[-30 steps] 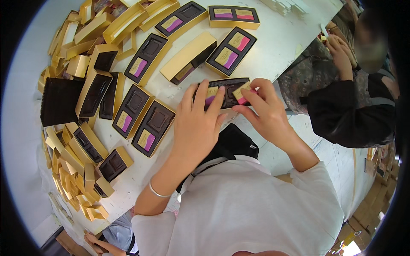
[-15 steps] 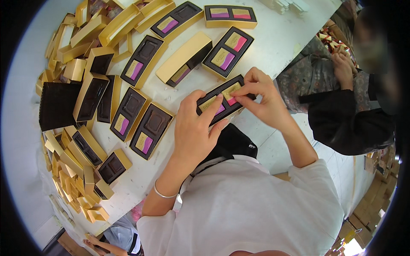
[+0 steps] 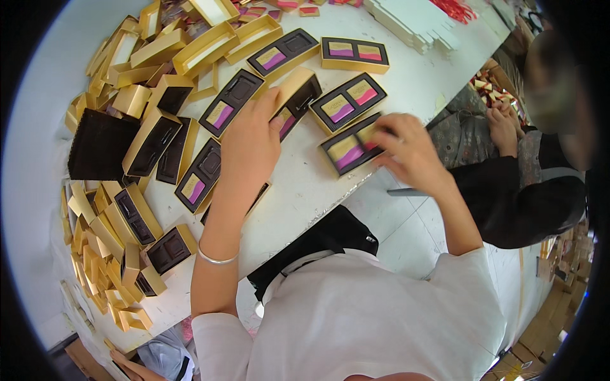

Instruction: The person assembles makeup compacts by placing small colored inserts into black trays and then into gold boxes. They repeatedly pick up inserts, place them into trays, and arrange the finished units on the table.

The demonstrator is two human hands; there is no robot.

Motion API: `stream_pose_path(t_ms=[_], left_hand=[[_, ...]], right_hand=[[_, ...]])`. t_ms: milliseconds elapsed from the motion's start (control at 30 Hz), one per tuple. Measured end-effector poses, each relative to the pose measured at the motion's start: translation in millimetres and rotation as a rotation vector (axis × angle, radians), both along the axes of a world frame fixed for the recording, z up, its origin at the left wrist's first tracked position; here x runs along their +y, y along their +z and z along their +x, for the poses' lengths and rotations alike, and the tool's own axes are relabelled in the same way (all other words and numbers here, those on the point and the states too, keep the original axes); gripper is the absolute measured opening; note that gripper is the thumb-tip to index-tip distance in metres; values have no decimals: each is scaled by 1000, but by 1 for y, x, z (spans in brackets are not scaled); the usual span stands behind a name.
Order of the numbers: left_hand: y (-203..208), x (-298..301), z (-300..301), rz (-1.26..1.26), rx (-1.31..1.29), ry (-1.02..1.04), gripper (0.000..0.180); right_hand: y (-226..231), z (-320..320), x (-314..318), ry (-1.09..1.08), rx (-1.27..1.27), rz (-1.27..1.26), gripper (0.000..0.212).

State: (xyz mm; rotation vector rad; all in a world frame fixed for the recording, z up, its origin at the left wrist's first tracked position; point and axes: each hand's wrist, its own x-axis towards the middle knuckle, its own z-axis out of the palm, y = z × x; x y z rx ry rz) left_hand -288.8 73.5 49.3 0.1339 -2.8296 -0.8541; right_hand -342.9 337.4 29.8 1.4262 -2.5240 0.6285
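My left hand has its fingers closed on the end of a tilted gold box with a dark tray and a purple-and-gold packet inside. My right hand, slightly blurred with its fingers apart, is at the right end of a gold box standing by the table's near edge. That box's dark insert carries a purple-and-gold packet and a pink one, partly hidden by my fingers. Just behind it stands another filled box. Beneath my left forearm, one box is mostly covered.
Gold boxes lie heaped along the left. Half-filled boxes stand beyond my left hand. White stacked pieces and red strands lie at the far side. A co-worker sits close on the right.
The box between my hands now stands on the table beside the other filled box. My left hand has left it and moved up-left to the tilted box. The view has shifted.
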Motion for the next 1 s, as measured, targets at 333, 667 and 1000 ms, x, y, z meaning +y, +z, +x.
stream_pose_path(t_ms=[333,667,1000], left_hand=[[-10,-18,23,-118,-87,-51,33],[-19,11,53,-188,25,-102,74],[-13,2,52,-82,-53,-127,64]], right_hand=[[17,-89,-4,-90,-69,-17,27],[1,-267,-102,-107,51,-228,22],[-9,-377,-177,-349,-95,419,69]])
